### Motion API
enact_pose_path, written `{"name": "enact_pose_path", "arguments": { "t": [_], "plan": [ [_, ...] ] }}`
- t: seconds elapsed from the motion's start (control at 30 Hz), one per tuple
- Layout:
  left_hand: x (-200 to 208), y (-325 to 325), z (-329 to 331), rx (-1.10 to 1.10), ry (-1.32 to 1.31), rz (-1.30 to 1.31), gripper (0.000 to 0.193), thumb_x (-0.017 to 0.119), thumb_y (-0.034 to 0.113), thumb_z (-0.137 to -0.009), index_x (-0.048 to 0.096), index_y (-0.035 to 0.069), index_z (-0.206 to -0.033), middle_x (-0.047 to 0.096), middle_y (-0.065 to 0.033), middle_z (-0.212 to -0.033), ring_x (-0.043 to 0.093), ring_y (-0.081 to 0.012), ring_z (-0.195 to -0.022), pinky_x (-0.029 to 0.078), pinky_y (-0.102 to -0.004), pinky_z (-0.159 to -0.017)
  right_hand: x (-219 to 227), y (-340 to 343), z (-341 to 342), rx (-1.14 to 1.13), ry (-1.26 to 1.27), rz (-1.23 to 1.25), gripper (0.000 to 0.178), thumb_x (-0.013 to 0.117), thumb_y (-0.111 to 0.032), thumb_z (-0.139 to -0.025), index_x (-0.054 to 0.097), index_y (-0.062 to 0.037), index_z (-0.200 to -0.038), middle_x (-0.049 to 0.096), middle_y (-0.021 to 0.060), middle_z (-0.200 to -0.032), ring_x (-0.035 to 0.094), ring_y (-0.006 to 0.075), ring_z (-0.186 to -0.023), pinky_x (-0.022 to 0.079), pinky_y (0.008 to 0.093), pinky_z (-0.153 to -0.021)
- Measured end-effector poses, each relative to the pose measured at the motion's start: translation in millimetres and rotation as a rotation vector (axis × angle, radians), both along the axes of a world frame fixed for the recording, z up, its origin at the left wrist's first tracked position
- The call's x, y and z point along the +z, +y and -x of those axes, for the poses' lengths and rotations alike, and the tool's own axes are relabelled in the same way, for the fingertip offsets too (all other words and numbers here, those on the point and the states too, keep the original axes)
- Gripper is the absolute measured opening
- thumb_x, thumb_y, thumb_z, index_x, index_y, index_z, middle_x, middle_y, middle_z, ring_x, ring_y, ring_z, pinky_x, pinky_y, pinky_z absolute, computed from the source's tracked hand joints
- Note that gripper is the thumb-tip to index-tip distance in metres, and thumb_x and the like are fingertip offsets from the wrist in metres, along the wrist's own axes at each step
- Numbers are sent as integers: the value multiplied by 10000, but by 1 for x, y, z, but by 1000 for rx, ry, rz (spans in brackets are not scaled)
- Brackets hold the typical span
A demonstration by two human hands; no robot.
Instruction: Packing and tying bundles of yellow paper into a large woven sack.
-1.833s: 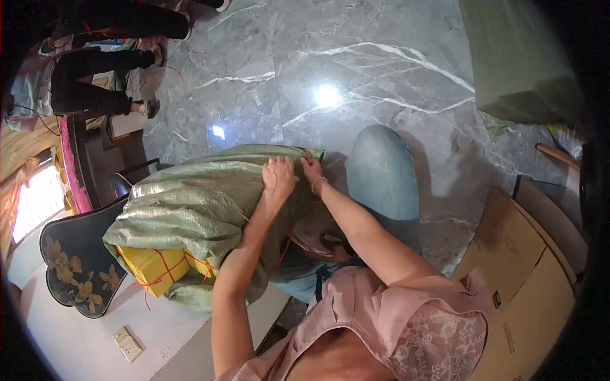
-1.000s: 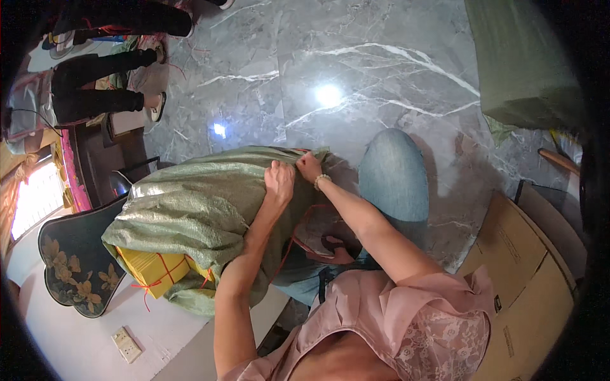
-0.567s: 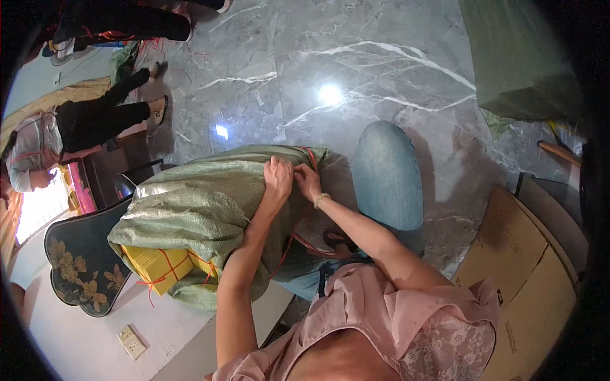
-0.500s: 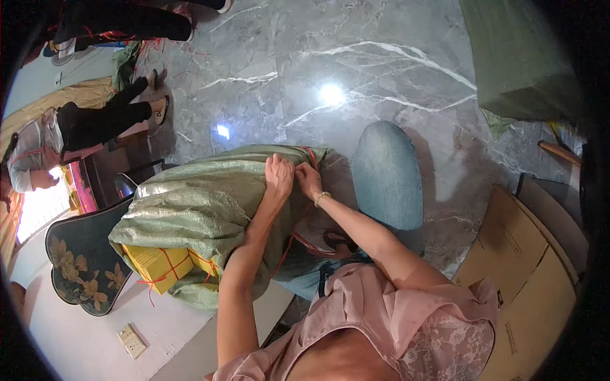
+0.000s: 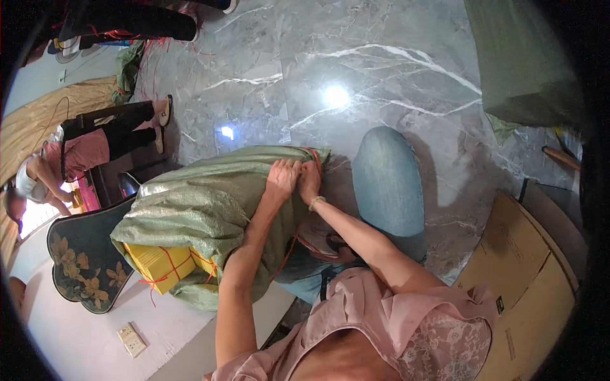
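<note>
Green sack [image 5: 190, 203], perhaps against flowered panel [image 5: 89, 257]

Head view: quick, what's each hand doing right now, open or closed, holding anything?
Left hand: closed, holding the green sack.
Right hand: curled at the sack; its grip cannot be told.

open floor [image 5: 394, 89] ahead, sack [image 5: 197, 197] blocking left, knee [image 5: 386, 178] right

No readable text anywhere in view. The brown cardboard [image 5: 540, 289] on the right had faint print [image 5: 511, 240] on its upper panel and more faint print [image 5: 510, 343] on the lower one, both too small and blurred to make out. A small dark mark [image 5: 500, 305] sat near the fold, also illegible.
</note>
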State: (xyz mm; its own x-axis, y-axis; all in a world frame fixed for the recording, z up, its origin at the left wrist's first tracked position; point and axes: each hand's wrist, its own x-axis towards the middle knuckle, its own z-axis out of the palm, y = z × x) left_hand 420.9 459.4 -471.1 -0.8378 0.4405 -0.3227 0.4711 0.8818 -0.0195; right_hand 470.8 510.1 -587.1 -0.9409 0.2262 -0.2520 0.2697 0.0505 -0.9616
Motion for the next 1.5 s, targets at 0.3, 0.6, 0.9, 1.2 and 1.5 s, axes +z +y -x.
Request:
{"name": "enact_pose_path", "arguments": {
  "t": [0.3,0.6,0.9,1.2,1.5],
  "plan": [
    [28,-12,-15,8,-49,-44,110,523,149,-744,476,67,-802,486,-92,-742,507,-272,-754,415,-375,-612,56,13,-37,80,101,38,79,425,-24,-820,440,-12,-897,437,175,-855,448,356,-803,368,410,-698],
    [11,-3,-8,19,-31,-46,64,495,139,-738,476,86,-767,500,-78,-755,514,-244,-780,430,-356,-663,7,13,-71,179,-7,-62,93,456,-14,-785,414,-33,-866,421,157,-803,450,355,-752,358,419,-623],
    [11,-18,-7,-158,-8,38,72,461,140,-733,507,92,-762,521,-52,-780,497,-211,-822,417,-333,-673,15,24,-102,198,-89,86,65,375,20,-821,337,-26,-845,357,163,-709,369,342,-637,343,322,-588],
    [27,-2,-7,-59,-29,152,46,487,120,-719,514,89,-739,517,-66,-775,529,-228,-776,480,-334,-586,-16,7,-48,27,-200,215,156,436,-174,-877,430,-20,-906,452,139,-826,444,283,-708,374,369,-650],
    [22,-21,-16,49,-66,61,89,539,129,-708,517,56,-754,502,-101,-744,522,-287,-743,469,-401,-562,-41,-21,57,585,-666,-81,572,572,-508,-710,614,48,-838,606,212,-896,585,343,-811,471,408,-694]
  ]
}}
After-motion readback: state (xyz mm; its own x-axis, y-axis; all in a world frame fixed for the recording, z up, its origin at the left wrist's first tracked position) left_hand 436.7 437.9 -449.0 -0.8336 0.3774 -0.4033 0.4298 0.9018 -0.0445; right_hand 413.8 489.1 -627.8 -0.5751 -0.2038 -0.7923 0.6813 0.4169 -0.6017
